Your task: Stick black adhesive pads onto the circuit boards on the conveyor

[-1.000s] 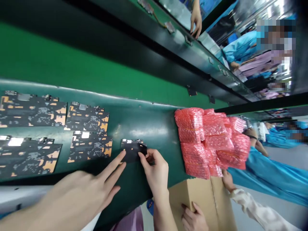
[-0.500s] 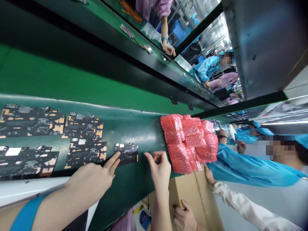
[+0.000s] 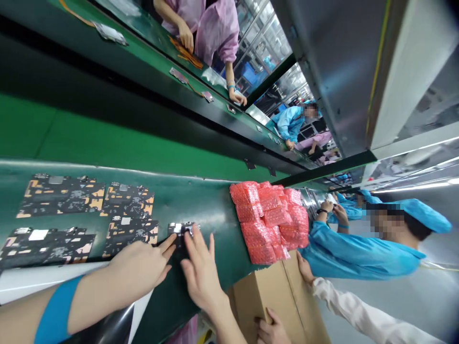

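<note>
So, both our bare hands are at one small black circuit board [image 3: 181, 234], which lies on the dark green conveyor belt [image 3: 208, 205] just past the rows of larger black boards with gold patches [image 3: 60, 196]. Our left hand [image 3: 138, 270] reaches in from the side, its fingers [image 3: 167, 251] spread apart with the tips at the small board's near edge. Our right hand [image 3: 202, 277] has its fingers [image 3: 196, 253] apart too, lying over the board's lower part and hiding much of it; nothing looks clamped, though we cannot tell whether any fingertip is gripping an edge. The step in hand looks like settling this board into line with the others, and the next move seems to call for squaring it up with light fingertip pressure, keeping it clear of the stack of pink bubble-wrap bags [image 3: 268, 222] just beyond. Below that stack stands a cardboard box [image 3: 276, 301], with a co-worker's hand [image 3: 304, 267] in a cream sleeve [image 3: 358, 308] at its corner, while a co-worker in a blue smock [image 3: 358, 255] stands past it.
</note>
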Motion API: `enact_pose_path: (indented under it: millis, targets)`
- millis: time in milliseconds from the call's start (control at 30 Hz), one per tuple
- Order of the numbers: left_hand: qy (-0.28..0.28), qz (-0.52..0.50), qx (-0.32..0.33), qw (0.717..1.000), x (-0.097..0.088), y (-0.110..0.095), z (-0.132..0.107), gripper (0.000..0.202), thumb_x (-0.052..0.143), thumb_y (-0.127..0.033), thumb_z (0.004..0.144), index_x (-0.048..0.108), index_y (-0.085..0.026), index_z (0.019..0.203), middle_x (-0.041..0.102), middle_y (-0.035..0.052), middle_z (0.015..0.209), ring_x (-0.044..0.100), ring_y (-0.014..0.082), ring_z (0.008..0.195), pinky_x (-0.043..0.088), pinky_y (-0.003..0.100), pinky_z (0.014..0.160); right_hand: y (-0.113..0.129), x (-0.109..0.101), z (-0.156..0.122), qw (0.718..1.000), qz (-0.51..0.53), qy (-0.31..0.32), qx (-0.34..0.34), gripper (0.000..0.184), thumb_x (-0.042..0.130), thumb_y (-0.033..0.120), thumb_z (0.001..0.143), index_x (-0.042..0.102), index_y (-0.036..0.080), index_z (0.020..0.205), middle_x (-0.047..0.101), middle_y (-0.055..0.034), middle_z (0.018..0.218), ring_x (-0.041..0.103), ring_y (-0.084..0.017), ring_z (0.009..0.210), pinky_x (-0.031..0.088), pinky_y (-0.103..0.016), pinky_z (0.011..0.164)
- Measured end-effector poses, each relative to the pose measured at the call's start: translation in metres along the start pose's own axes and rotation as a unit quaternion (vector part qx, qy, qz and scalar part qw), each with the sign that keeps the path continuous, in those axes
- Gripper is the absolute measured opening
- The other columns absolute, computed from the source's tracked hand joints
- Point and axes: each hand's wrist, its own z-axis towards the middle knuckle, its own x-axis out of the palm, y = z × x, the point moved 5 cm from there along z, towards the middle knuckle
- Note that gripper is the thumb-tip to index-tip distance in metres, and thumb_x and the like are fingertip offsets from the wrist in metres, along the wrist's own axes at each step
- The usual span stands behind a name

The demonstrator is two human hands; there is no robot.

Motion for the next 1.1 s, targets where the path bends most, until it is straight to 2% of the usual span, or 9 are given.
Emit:
enact_pose_path:
  millis: [133, 233, 333, 500, 633, 733, 900, 967, 1100]
  targets:
    - [-0.054, -0.105, -0.028, 0.993, -0.062, 0.032, -0.002, 0.043, 0.042, -0.038, 0.105, 0.079, -0.024, 0.121, 0.070, 0.0091, 0.138, 0.079, 0.0295, 0.091, 0.059, 0.036, 0.071, 0.001, 0.016, 0.052, 0.972, -0.193, 0.113, -0.075, 0.065, 0.059, 0.035, 0.104, 0.041, 0.020, 0.164, 0.038, -0.0195, 0.169, 0.037, -0.036, 0.158, 0.019, -0.074, 0.127]
    - [-0.121, -0.231, -0.112, 0.959, -0.112, 0.059, -0.007, 0.062, 0.030, -0.061, 0.102, 0.070, -0.020, 0.077, 0.073, 0.0063, 0.078, 0.069, 0.0227, 0.072, 0.046, 0.029, 0.064, 0.019, -0.008, 0.133, 0.982, -0.177, 0.051, -0.051, 0.055, 0.060, 0.031, 0.102, 0.054, 0.019, 0.156, 0.042, -0.0207, 0.167, 0.037, -0.038, 0.158, 0.020, -0.074, 0.126]
    - [-0.191, -0.298, -0.198, 0.914, -0.137, 0.081, -0.014, 0.058, 0.035, -0.067, 0.094, 0.052, -0.020, 0.065, 0.057, 0.0027, 0.060, 0.055, 0.0185, 0.059, 0.035, 0.029, 0.059, 0.070, -0.037, 0.172, 0.990, -0.074, -0.066, -0.101, 0.055, 0.044, 0.032, 0.108, 0.043, 0.017, 0.162, 0.041, -0.0215, 0.168, 0.038, -0.035, 0.158, 0.028, -0.068, 0.126]
    - [-0.301, -0.319, -0.268, 0.858, -0.150, 0.110, -0.029, 0.059, 0.033, -0.072, 0.094, 0.046, -0.020, 0.069, 0.056, 0.0024, 0.064, 0.054, 0.0187, 0.063, 0.037, 0.028, 0.059, 0.149, -0.029, 0.126, 0.962, 0.049, -0.024, -0.268, 0.090, 0.086, 0.046, 0.081, 0.046, 0.021, 0.158, 0.058, -0.0164, 0.155, 0.057, -0.036, 0.142, 0.050, -0.049, 0.117]
    - [-0.303, -0.344, -0.213, 0.863, -0.163, 0.114, -0.042, 0.072, 0.035, -0.079, 0.092, 0.066, -0.017, 0.110, 0.075, 0.0103, 0.112, 0.070, 0.0259, 0.101, 0.055, 0.030, 0.084, 0.164, -0.031, 0.121, 0.970, 0.059, -0.054, -0.228, 0.038, 0.071, 0.028, 0.090, 0.067, 0.021, 0.127, 0.078, -0.0099, 0.119, 0.075, -0.028, 0.107, 0.059, -0.039, 0.094]
    - [-0.269, -0.342, -0.119, 0.893, -0.172, 0.104, -0.048, 0.081, 0.065, -0.067, 0.084, 0.051, -0.020, 0.148, 0.063, 0.0110, 0.147, 0.065, 0.0272, 0.125, 0.053, 0.032, 0.104, 0.164, -0.040, 0.133, 0.974, 0.124, -0.020, -0.190, 0.018, 0.067, 0.030, 0.091, 0.071, 0.022, 0.107, 0.079, -0.0015, 0.092, 0.074, -0.021, 0.080, 0.057, -0.030, 0.075]
    - [-0.281, -0.374, -0.092, 0.879, -0.171, 0.094, -0.047, 0.033, 0.070, -0.051, 0.090, 0.074, -0.018, 0.092, 0.074, -0.0009, 0.085, 0.066, 0.0147, 0.079, 0.050, 0.020, 0.073, 0.162, -0.050, 0.134, 0.970, 0.174, 0.016, -0.171, 0.027, 0.075, 0.034, 0.086, 0.074, 0.022, 0.110, 0.081, -0.0021, 0.102, 0.074, -0.020, 0.090, 0.057, -0.029, 0.082]
    - [-0.287, -0.378, -0.086, 0.876, -0.169, 0.089, -0.044, 0.028, 0.070, -0.047, 0.090, 0.076, -0.020, 0.089, 0.074, -0.0029, 0.082, 0.065, 0.0125, 0.075, 0.047, 0.019, 0.070, 0.162, -0.053, 0.131, 0.966, 0.183, -0.012, -0.183, 0.033, 0.079, 0.031, 0.082, 0.073, 0.023, 0.113, 0.079, -0.0034, 0.107, 0.073, -0.021, 0.095, 0.056, -0.029, 0.087]
    - [-0.303, -0.380, -0.066, 0.872, -0.170, 0.077, -0.042, 0.021, 0.070, -0.041, 0.089, 0.079, -0.022, 0.087, 0.077, -0.0054, 0.082, 0.066, 0.0101, 0.074, 0.047, 0.016, 0.070, 0.161, -0.054, 0.130, 0.962, 0.207, -0.037, -0.172, 0.006, 0.074, 0.028, 0.088, 0.075, 0.022, 0.085, 0.076, 0.0004, 0.081, 0.068, -0.015, 0.075, 0.050, -0.024, 0.073]
